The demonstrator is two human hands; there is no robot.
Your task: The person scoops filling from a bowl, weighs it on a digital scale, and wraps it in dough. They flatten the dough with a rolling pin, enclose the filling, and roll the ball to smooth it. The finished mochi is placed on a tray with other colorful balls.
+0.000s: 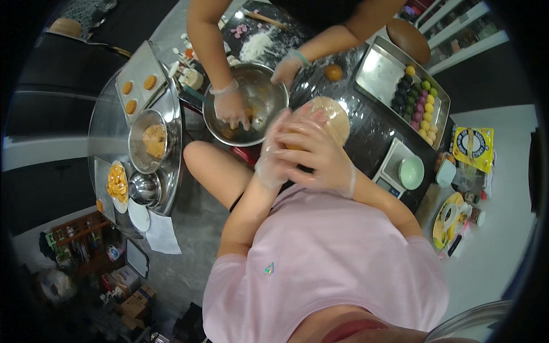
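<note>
My left hand [274, 158] and my right hand [319, 160], both in clear plastic gloves, are cupped together in front of my chest. Between them shows part of a yellowish lump [295, 145] that looks like dough; the fingers hide most of it. Just beyond my right fingers lies a pale round disc [335, 120] with a shiny surface, partly covered by my hands. An orange-brown ball [333, 72] rests farther out on the dark tabletop [364, 118]. Coloured dough balls [418, 105] stand in rows in a metal tray [373, 64] at the far right.
Across from me, a co-worker's gloved hand [231, 107] reaches into a steel bowl [279, 96]; the other hand [286, 72] is at its rim. A digital scale [388, 160] carries a green bowl [411, 172]. At left, a glass table holds a dough bowl [135, 156] and a baking tray [139, 64].
</note>
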